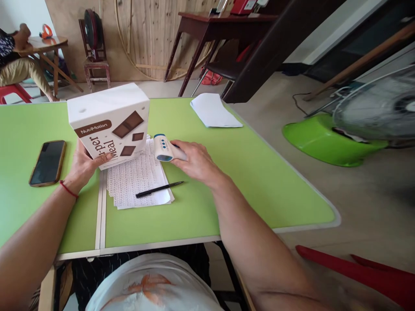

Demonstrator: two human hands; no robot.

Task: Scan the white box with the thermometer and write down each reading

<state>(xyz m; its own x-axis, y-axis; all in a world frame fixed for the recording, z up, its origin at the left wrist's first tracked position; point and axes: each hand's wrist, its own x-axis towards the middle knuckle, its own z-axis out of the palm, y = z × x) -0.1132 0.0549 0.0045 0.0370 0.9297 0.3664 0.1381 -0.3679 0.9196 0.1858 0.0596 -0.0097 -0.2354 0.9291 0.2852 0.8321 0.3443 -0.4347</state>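
Note:
My left hand grips the lower part of a white box, thumb across its front. The box is tilted over the papers and shows brown chocolate-like bars and the word NutriMotion. In my right hand is a white infrared thermometer with blue ends and small blue buttons, held by its handle and pointing left beside the box. Beneath them lies a stack of handwritten sheets, partly hidden by the box. A black pen rests across the sheets, its tip over their right edge.
On the green table, a phone lies at the left and folded white paper near the far edge. A fan and a green plastic stool stand to the right. Another person sits at a small table far left.

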